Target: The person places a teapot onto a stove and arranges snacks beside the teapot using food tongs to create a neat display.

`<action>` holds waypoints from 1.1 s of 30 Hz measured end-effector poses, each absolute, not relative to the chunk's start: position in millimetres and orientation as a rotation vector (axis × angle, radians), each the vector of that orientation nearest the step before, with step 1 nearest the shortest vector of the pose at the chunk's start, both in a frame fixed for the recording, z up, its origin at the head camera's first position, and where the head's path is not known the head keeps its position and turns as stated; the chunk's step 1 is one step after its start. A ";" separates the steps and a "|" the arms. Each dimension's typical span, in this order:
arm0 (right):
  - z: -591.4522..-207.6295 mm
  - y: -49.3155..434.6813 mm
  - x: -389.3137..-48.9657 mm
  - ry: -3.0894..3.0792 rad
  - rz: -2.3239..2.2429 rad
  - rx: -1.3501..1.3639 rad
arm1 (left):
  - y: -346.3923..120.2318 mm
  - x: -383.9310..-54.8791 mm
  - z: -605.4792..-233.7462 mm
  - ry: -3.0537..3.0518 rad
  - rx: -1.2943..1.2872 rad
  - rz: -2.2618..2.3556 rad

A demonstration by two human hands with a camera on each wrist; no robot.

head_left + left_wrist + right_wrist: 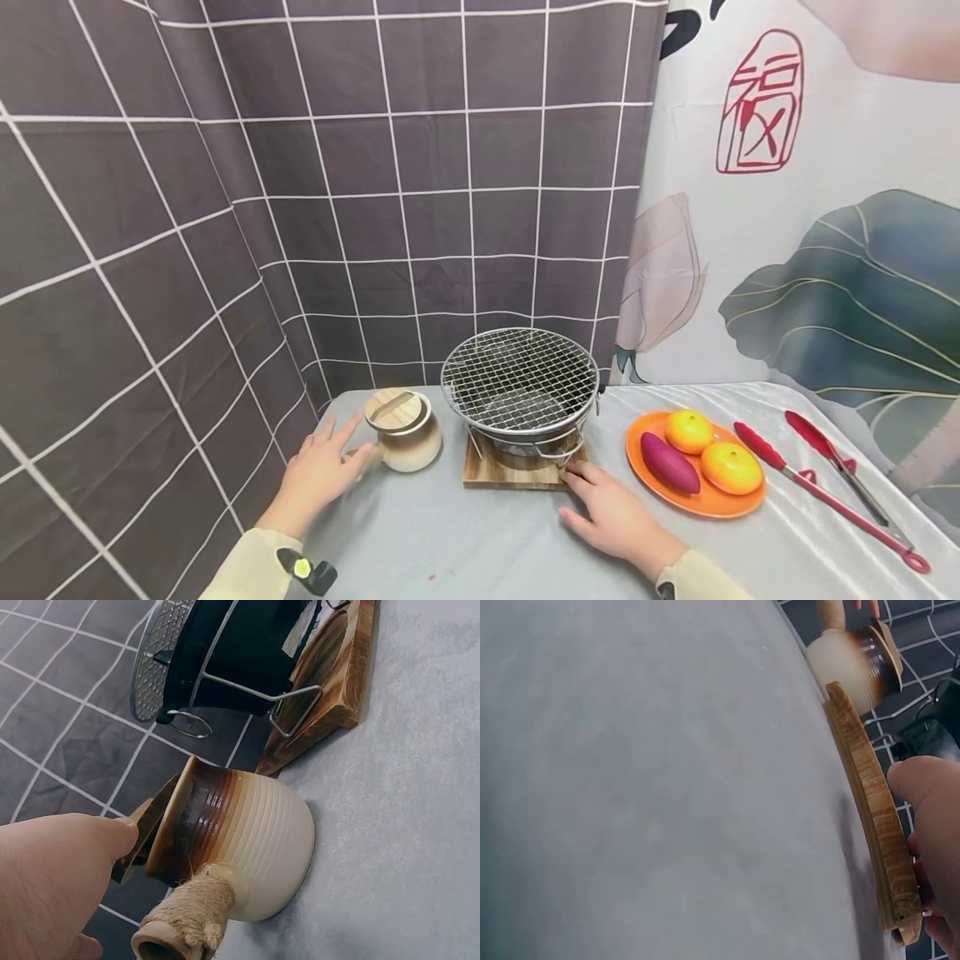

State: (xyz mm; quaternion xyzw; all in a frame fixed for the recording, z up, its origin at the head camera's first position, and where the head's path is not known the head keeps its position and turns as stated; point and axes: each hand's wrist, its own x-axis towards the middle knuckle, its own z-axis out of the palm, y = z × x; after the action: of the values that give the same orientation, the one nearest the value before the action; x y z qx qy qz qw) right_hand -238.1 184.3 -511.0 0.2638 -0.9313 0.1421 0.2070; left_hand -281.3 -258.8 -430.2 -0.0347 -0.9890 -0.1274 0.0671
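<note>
My left hand [318, 471] is beside a small cream-and-brown clay pot [411, 448], fingers spread and straight. In the left wrist view the thumb [112, 838] overlaps the edge of the wooden lid [154, 825], and the pot's rope-wrapped handle [196, 911] points toward the camera. The lid sits askew over the pot's mouth. At the front right corner of a wooden board [517, 477], my right hand [615, 518] rests its fingertips, with the thumb held apart. On that board stands a round grill stove with a wire mesh top [520, 379].
To the right, an orange plate [705, 510] holds a purple sweet potato [670, 463] and two orange fruits [731, 467]. Beyond it lie spread tongs with red tips [825, 498]. A dark tiled-pattern curtain [420, 150] hangs behind and at the left of the cloth-covered table [465, 542].
</note>
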 end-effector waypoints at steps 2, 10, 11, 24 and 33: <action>-511.4 181.3 -238.0 -2.593 0.378 0.725 | -259.1 -282.7 -431.9 -2.987 -0.103 -0.399; -513.1 172.6 -235.2 -2.573 0.316 0.726 | -258.2 -283.2 -435.2 -2.987 -0.136 -0.381; -513.5 171.3 -234.7 -2.574 0.312 0.725 | -257.8 -282.8 -434.8 -2.988 -0.138 -0.380; -517.4 156.6 -229.1 -2.586 0.238 0.697 | -257.4 -279.3 -434.9 -3.025 -0.084 -0.402; -513.5 152.0 -227.4 -2.618 0.234 0.749 | -259.6 -277.8 -438.2 -3.036 -0.067 -0.435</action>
State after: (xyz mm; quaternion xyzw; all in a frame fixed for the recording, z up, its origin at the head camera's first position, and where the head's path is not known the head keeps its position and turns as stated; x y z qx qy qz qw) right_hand -227.4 152.0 -513.5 0.2682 -0.9379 0.0840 0.2031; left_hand -277.8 -259.6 -438.2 -0.0217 -0.9890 -0.1416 0.0371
